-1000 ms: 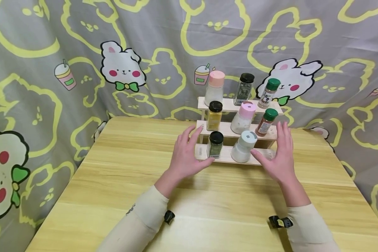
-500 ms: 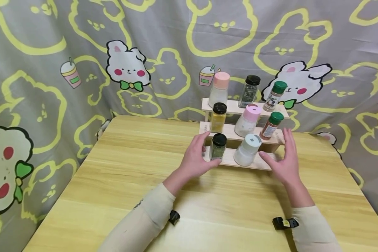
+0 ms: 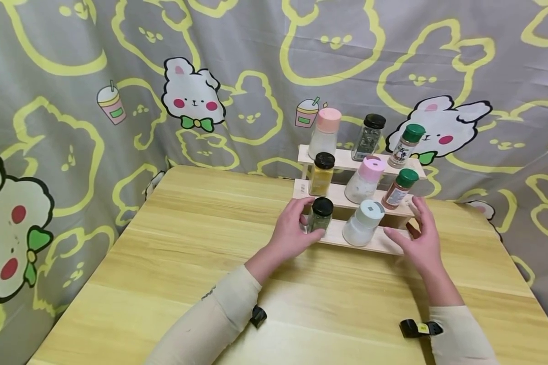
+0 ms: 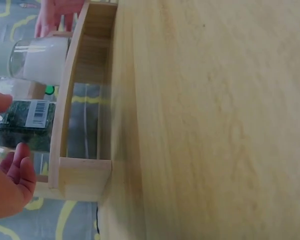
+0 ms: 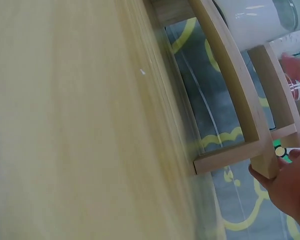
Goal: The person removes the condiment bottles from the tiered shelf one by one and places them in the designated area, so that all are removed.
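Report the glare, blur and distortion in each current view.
Head: pale glare on the table at bottom centre, the jars' fine print unreadable; left wrist: dim and soft, the front board of the rack bowed, probably by the lens; right wrist: hazy, that board curved too, the right hand cropped.

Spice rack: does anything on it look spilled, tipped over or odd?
Nothing looks spilled or tipped over. One mildly odd thing: the front shelf holds just two jars, while the middle shelf and top shelf hold three each.
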`<state>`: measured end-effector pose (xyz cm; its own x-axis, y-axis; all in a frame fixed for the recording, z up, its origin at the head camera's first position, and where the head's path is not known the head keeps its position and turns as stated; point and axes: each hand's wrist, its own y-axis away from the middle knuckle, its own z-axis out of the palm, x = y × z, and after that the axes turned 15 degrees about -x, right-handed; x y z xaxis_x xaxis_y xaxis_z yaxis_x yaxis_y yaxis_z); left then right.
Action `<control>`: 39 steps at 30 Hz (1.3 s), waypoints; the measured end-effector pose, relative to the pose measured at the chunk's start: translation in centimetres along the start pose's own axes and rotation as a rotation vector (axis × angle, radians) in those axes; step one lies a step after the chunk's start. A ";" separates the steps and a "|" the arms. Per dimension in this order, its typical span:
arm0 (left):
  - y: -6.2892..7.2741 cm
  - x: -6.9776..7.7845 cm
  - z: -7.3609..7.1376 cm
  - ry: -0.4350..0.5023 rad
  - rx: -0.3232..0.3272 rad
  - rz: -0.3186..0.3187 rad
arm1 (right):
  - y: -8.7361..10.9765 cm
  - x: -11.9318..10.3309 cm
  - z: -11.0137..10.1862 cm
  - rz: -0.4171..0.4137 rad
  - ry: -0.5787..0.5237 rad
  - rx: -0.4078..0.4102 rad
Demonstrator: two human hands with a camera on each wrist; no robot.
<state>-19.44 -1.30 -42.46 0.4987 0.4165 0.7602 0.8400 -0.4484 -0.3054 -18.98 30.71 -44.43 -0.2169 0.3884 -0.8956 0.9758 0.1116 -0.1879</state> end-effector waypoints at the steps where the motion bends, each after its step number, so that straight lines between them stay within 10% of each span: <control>1: 0.0 0.0 0.0 -0.001 0.002 0.000 | 0.0 0.1 0.0 0.002 -0.009 -0.003; 39: 0.3 -0.6 0.8 0.166 -0.046 -0.114 | 0.1 2.0 -0.3 -0.097 -0.011 -0.066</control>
<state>-19.35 -1.08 -43.46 0.3561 0.3320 0.8735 0.8762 -0.4435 -0.1886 -19.32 31.80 -46.13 -0.3093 0.3632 -0.8788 0.9464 0.2080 -0.2471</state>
